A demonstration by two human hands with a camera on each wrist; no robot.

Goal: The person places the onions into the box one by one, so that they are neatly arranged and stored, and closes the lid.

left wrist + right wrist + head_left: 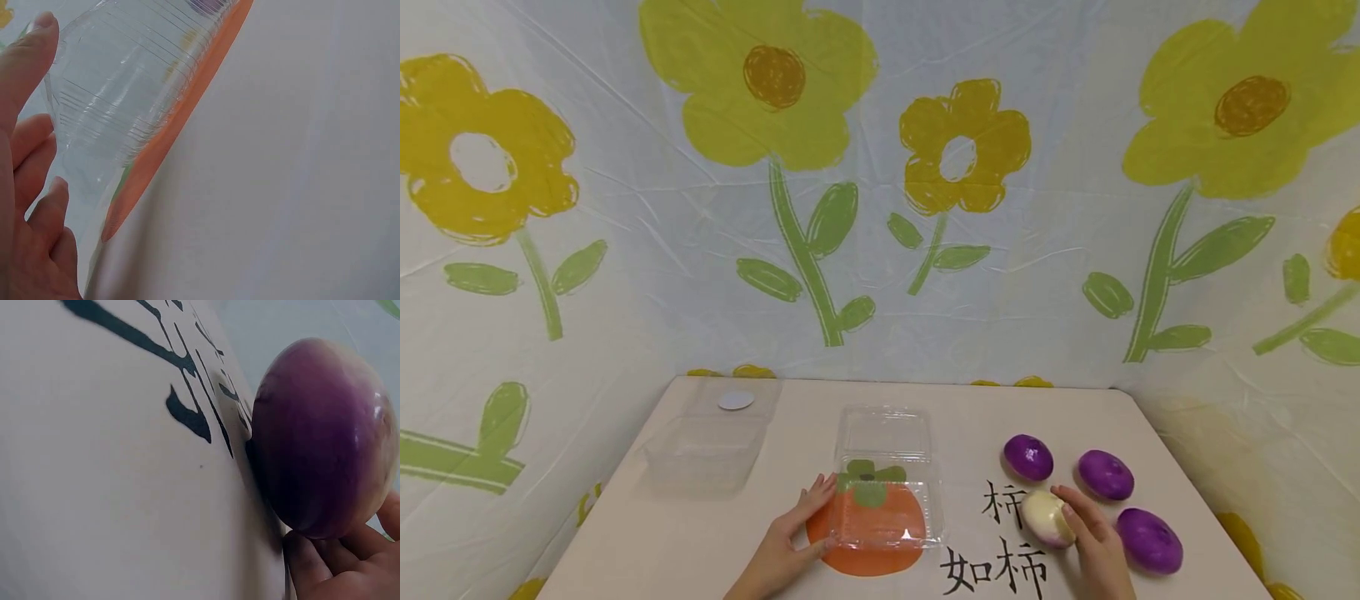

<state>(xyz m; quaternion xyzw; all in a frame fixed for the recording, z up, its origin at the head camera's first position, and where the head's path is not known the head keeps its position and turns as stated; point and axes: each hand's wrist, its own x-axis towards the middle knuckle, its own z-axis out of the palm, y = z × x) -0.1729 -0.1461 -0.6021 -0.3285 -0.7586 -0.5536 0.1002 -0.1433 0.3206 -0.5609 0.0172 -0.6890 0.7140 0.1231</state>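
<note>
In the head view, a clear plastic clamshell box lies with its lid folded back over an orange persimmon print. My left hand rests against the box's left edge, thumb and fingers spread apart. The left wrist view shows the box's ribbed wall just beyond the fingertips. My right hand holds a glossy, turnip-like round vegetable from its right side. It is cream on top in the head view; the right wrist view shows its purple part, close to the table, with the fingers at its lower end.
Three purple round vegetables, one at the back, one at the right and one at the near right, surround the right hand. Another clear open box stands at the left. Black characters mark the table. Flower-printed cloth encloses it.
</note>
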